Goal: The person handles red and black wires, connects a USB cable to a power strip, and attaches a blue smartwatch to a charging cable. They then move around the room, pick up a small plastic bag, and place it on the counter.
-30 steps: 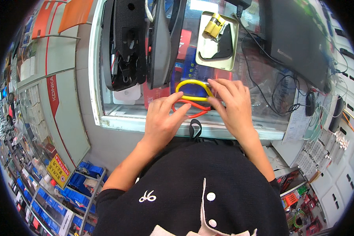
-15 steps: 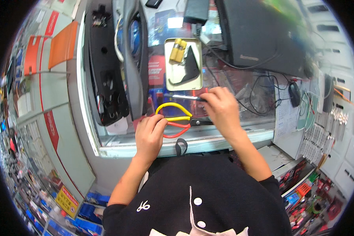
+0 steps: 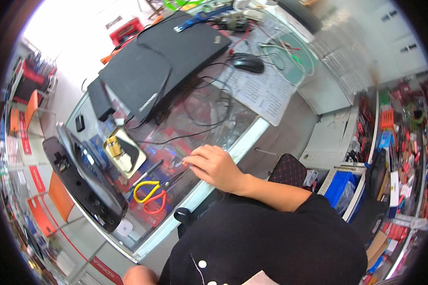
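My right hand point(image 3: 216, 168) is over the front of the glass counter, its fingers pinched together near the scissors' blade tips. Whatever lies between those fingertips is too small to make out. The scissors point(image 3: 151, 194), with one yellow and one red handle loop, rest on the glass. Beside them lies a slim tool with a black handle point(image 3: 152, 168) and a pale shaft. At the lower edge my left hand point(image 3: 140, 275) is smeared and partly cut off, away from the counter. A cream tin point(image 3: 133, 172) beyond the tool contains yellow cylinders point(image 3: 113, 147) and a black flat piece point(image 3: 128, 150).
A long black casing point(image 3: 76, 183) lies along the counter's left side. A closed black laptop point(image 3: 161, 64) and loose cables stand at the back. Farther right are a black mouse point(image 3: 248, 62) and a written sheet point(image 3: 264, 92). A patterned seat point(image 3: 290, 175) stands beside the counter.
The view has swung to the right. My left hand has let go of the scissors and dropped to the lower edge. The slim tool now lies apart from my right hand.
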The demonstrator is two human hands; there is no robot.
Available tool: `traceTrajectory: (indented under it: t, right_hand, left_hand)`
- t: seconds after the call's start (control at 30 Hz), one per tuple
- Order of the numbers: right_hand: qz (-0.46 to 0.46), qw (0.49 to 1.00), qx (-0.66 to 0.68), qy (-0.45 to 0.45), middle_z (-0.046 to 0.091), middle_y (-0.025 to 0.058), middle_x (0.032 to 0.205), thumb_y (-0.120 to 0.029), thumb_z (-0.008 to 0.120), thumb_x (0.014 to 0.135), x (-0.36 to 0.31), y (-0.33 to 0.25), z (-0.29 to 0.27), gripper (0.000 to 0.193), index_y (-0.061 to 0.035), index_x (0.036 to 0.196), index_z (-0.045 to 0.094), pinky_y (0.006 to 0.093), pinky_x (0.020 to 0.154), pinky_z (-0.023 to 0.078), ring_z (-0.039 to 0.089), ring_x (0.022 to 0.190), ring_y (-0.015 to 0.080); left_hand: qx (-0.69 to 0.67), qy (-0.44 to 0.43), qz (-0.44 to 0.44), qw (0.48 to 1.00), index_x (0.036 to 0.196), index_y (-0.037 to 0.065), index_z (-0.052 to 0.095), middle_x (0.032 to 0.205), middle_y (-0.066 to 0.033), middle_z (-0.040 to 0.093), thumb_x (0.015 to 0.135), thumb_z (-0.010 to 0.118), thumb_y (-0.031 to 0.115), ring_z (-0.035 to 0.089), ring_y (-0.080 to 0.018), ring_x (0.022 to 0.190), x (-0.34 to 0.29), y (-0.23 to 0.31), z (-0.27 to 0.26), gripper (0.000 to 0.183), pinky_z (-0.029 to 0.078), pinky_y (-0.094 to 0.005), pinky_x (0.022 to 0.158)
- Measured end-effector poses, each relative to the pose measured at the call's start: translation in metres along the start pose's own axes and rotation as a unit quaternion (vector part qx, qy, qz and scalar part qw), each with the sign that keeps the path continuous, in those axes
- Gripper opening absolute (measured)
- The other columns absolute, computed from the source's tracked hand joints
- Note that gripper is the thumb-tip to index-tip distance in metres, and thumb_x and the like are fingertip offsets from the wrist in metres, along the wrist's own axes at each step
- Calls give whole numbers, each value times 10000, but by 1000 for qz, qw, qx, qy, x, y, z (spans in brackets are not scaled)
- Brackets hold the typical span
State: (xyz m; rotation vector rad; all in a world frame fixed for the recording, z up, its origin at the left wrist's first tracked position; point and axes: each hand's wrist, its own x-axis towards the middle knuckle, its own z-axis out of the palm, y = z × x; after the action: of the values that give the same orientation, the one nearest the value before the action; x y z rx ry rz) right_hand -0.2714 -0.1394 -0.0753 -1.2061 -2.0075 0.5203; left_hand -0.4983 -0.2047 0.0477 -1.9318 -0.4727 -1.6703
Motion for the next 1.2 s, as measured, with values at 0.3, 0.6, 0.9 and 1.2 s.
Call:
traceTrajectory:
  t: [0.3, 0.6, 0.9, 1.2]
  right_hand:
    - [114, 990, -28, 82, 609, 71, 927, -103, 640, 766, -47, 65, -95, 208, -64, 969, 651, 353, 725, 449, 584, 846, 250]
    - [161, 971, -93, 150, 604, 62, 908, -116, 626, 780, -39, 201, -232, 181, -79, 956, 641, 358, 735, 428, 563, 858, 254]
    - [63, 980, -184, 32, 598, 78, 990, -220, 653, 776, 76, 309, -220, 251, -77, 981, 629, 384, 772, 448, 551, 922, 266]
    - [88, 975, -196, -49, 586, 93, 860, -142, 679, 703, 99, 330, -195, 240, -68, 896, 557, 420, 733, 441, 570, 881, 274]
  left_hand:
    - [-119, 60, 122, 984, 1034, 3, 571, 988, -142, 570, 895, 525, 194, 571, -264, 859, 54, 34, 139, 241, 459, -405, 769]
    - [-105, 45, 144, 983, 1008, 29, 573, 914, -105, 580, 893, 519, 213, 581, -258, 819, 73, 78, 263, 224, 439, -438, 797]
    - [48, 136, 143, 979, 982, 56, 576, 840, -69, 590, 891, 512, 233, 590, -251, 779, 48, 117, 297, 209, 419, -470, 825]
    - [221, -370, -457, 778, 1005, 30, 590, 960, -112, 588, 757, 577, -56, 534, -278, 916, -100, 147, 303, 263, 351, -418, 916]
